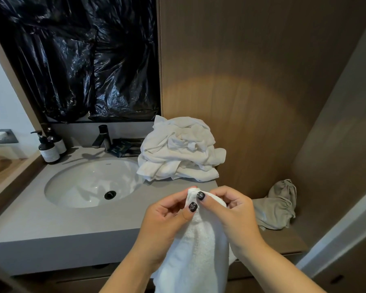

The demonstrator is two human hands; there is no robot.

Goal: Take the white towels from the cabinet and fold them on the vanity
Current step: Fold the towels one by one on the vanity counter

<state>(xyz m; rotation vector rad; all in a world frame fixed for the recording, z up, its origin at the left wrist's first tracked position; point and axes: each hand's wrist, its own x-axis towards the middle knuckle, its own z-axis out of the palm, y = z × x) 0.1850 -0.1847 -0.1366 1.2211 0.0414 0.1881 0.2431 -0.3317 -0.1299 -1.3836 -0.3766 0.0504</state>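
Bottles (49, 149) with dark glass stand at the far left of the grey table (51, 220), just beside the white sink (89, 185). Behind the sink is a dark tap (103, 137), and above it black plastic sheet (76, 58) covers the wall. To the right of the sink, a pile of white towels (180, 151) lies crumpled on the table against the wooden panel (241, 81); none of them looks folded yet.

In front, the left hand (167, 216) and the right hand (235, 212) hold one white towel (197, 250) up over the table edge. Each grip is clenched on the top edge of this towel: thumb and fingers pinch the cloth, and the two hands are very near each other. The rest of the towel hangs down, below the table level. Further right, a beige cloth bag (279, 206) lies on a lower wooden shelf (283, 240).

I judge that the hands are searching for the corners. The risk is that the pinch takes only a thin piece of thick cloth, so it can slip when the hands spread apart, and the towel may drop to the floor. Also, if the towel is laid too far left, one end can fall into the sink. The crumpled pile leaves little free room on the right side.
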